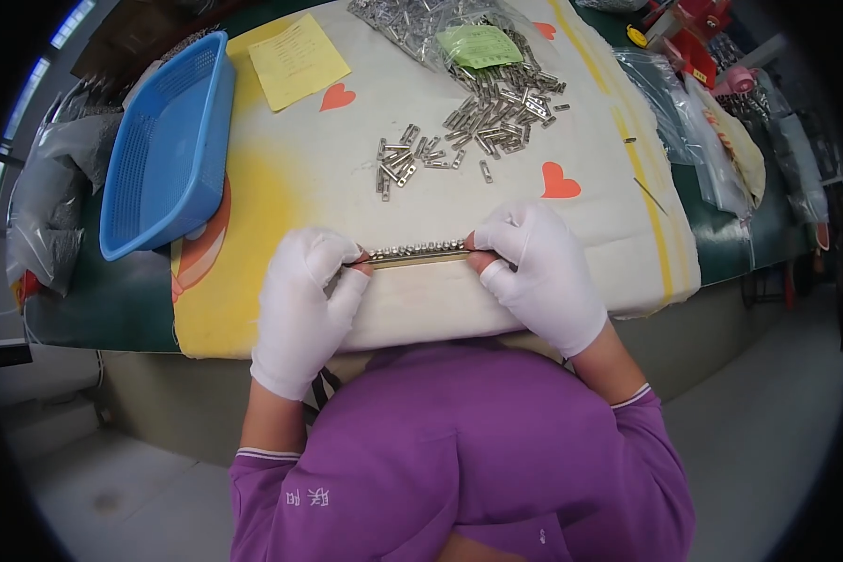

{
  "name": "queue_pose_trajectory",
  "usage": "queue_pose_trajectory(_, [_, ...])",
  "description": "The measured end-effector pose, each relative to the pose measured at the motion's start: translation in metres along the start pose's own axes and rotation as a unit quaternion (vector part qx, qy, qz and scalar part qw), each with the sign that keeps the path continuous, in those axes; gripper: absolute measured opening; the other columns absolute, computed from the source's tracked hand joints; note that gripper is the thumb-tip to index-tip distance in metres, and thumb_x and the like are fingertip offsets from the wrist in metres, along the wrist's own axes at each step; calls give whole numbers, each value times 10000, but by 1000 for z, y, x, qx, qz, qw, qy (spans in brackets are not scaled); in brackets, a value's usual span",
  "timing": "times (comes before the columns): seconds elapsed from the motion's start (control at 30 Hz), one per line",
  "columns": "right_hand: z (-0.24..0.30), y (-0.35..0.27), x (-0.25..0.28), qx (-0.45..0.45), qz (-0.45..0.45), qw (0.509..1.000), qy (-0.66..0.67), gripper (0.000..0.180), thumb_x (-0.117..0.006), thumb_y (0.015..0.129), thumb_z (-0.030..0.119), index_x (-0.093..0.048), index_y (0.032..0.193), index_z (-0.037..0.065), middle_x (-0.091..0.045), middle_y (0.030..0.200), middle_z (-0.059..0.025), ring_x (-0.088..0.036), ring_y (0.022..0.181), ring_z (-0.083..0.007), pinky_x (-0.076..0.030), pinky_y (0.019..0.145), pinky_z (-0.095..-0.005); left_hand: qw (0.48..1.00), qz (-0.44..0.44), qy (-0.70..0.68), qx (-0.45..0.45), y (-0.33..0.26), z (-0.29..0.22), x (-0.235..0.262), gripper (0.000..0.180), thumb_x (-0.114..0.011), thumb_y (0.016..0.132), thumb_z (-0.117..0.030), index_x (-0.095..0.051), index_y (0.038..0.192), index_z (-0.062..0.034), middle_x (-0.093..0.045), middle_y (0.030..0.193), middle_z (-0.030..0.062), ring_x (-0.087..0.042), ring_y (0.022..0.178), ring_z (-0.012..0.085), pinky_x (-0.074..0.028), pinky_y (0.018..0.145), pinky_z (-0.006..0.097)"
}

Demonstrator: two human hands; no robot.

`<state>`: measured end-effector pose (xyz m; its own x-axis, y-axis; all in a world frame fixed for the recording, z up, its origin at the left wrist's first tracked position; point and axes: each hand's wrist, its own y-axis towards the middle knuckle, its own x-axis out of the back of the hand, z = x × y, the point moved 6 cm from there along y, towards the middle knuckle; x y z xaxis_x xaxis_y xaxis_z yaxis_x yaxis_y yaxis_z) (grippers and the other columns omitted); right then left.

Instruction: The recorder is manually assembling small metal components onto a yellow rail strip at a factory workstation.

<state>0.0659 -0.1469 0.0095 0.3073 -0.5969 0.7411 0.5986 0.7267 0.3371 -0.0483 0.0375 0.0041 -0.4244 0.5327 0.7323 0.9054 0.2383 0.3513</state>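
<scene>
Hands [311, 311], both white-gloved, gripping a metal strip [417, 260] by its ends, loose metal pieces [496, 119] beyond

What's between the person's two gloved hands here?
In the head view, a slim metallic strip spans from the left hand to the right hand, its ends pinched, with small shiny pieces lined along its far side.

Wht gloves [295, 323], silvery/brassy strip [420, 255], blu basket [170, 140], cream/yel cloth [300, 178] w/ red hearts [560, 182]
</scene>
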Motion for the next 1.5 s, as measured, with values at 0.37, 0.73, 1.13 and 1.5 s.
queue_pose_trajectory(0.37, [13, -15, 3, 121, -6, 989, -89, 70, -685, 757, 57, -623, 760, 87, -647, 783, -41, -589, 687, -266, -483, 598, -390, 989, -18, 76, -123, -16, -17, 5, 207, -738, 732, -39, -610, 881, -105, -642, 919, 49, -604, 859, 266, -480, 732, 380])
queue_pose_trajectory(0.73, [7, -12, 2, -23, 12, 1000, -17, 117, -705, 738, 86, -689, 854, 84, -646, 823, -69, -592, 797, -285, -495, 699, -414, 998, 30, 47, 2, -7, -13, 1, 179, -685, 755, -14, -595, 906, -48, -623, 925, 104, -564, 874, 305, -468, 779, 396])
queue_pose_trajectory(1.13, [12, -14, 2, 29, -8, 999, -29, 157, -718, 710, 84, -664, 856, 99, -602, 776, -59, -574, 782, -285, -484, 696, -417, 995, 41, 82, -44, -13, -14, 7, 246, -723, 717, -10, -572, 904, -60, -602, 892, 89, -557, 859, 297, -456, 769, 384])
queue_pose_trajectory(1.5, [12, -22, 0, 65, 1, 998, -26, 241, -742, 666, 4, -631, 845, 122, -616, 802, -38, -573, 775, -265, -452, 704, -380, 995, -14, 34, -93, -25, -20, 6, 253, -728, 696, 32, -559, 857, -65, -604, 827, 70, -566, 783, 273, -455, 708, 374])
